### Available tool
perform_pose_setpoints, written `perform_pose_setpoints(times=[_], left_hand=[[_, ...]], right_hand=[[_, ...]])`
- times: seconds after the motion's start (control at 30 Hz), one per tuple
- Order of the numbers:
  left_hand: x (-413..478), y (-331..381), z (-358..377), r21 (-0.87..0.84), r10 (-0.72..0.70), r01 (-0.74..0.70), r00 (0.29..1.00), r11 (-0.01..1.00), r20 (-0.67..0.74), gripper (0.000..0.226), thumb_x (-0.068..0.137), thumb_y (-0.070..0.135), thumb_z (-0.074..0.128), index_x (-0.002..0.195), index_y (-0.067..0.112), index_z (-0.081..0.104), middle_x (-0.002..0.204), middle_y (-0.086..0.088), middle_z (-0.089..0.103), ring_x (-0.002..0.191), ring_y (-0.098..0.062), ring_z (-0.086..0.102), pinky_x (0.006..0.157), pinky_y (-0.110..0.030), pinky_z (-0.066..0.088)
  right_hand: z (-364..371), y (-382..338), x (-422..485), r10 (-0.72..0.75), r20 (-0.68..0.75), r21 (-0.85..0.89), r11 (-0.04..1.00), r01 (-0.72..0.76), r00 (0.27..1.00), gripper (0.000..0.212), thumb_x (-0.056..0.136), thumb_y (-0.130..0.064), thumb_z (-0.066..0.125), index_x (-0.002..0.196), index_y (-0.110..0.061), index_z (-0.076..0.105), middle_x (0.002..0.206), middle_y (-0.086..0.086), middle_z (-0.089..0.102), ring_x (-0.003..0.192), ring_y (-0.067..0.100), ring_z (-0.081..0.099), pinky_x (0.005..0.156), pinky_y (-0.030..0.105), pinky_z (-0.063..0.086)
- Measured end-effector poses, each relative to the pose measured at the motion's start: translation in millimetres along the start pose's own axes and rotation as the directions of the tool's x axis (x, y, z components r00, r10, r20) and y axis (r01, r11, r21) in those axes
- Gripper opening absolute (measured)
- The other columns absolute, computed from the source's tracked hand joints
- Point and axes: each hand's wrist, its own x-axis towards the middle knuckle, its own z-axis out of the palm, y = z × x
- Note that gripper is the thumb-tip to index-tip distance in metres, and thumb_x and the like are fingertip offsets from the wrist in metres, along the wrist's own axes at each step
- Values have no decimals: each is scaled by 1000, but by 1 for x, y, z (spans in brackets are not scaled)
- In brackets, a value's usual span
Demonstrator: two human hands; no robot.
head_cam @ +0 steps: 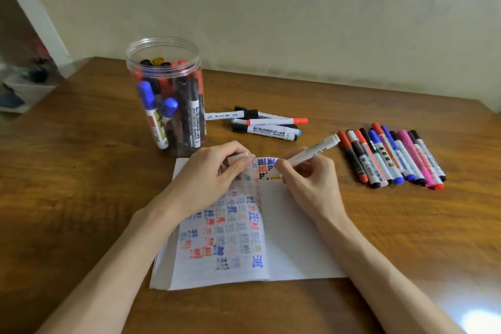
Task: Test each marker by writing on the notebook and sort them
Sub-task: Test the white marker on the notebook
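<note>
at the top of the open notebook (284,238), on the wooden table (81,171), a white marker (311,152) touches the page, pinched in the right hand (309,182); the left hand (211,171) grips a white cap (238,158). jar of markers (168,95) behind, row of markers (390,157) to the right.

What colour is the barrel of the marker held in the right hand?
White with small dark lettering; the head view shows the marker in the right hand.
</note>
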Motion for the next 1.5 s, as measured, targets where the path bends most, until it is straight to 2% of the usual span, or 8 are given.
perform_pose_setpoints(times=[0.17,0.37,0.53,0.7,1.0,1.17,1.33,1.5], left_hand=[[2,1,2,41,-6,5,1000,999,9,23,103,43,50,114,31,67,102,20,70,101,8,61,81,-3,44],[2,1,2,42,-2,2,1000,999,3,25,102,45,51,115,31,67,97,23,68,100,8,62,82,-8,47],[2,1,2,32,7,-7,1000,999,-2,27,101,45,51,115,30,68,97,23,68,99,6,64,82,-13,51],[2,0,2,32,5,-5,1000,999,6,26,101,45,50,115,32,67,101,24,69,100,6,64,81,-13,51],[3,-1,2,58,4,-3,1000,998,-4,22,102,44,52,116,35,67,102,25,68,102,8,63,78,-9,49],[2,0,2,42,0,0,1000,999,-2,24,102,44,52,117,33,67,100,26,67,100,8,63,78,-5,47],[2,-1,2,41,3,-3,1000,999,-1,25,102,45,51,117,33,67,101,25,67,102,8,62,79,-5,47],[3,-2,2,53,1,-1,1000,999,-6,23,101,45,51,116,36,66,99,27,66,101,9,62,76,-5,47]], right_hand=[[0,1,0,-38,-4,-48,998,38,999,15,87,-15,72,73,-20,72,72,-6,76,68,6,70,65,26,55],[0,0,-3,-70,16,-67,995,71,997,16,88,-15,71,73,-22,71,73,-6,76,71,11,73,68,32,59],[2,0,-3,-120,-1,-98,988,119,993,19,89,-15,72,72,-23,69,67,-7,72,60,5,63,58,27,52],[0,3,0,-81,-18,-65,995,79,997,17,87,-16,72,71,-21,69,64,-6,70,58,4,58,57,23,46],[2,2,-3,-134,21,-79,988,136,991,21,88,-13,71,70,-24,67,61,-12,65,58,3,58,57,25,49],[1,5,-1,-102,-24,-78,992,100,995,16,86,-16,72,71,-19,67,63,-6,66,58,3,56,57,26,47],[0,3,-1,-105,1,-42,994,105,994,19,87,-14,72,70,-21,68,68,-3,72,63,7,65,62,29,54],[2,4,-2,-135,31,-60,989,137,990,21,87,-14,71,69,-24,67,62,-11,66,59,4,60,60,30,51]])
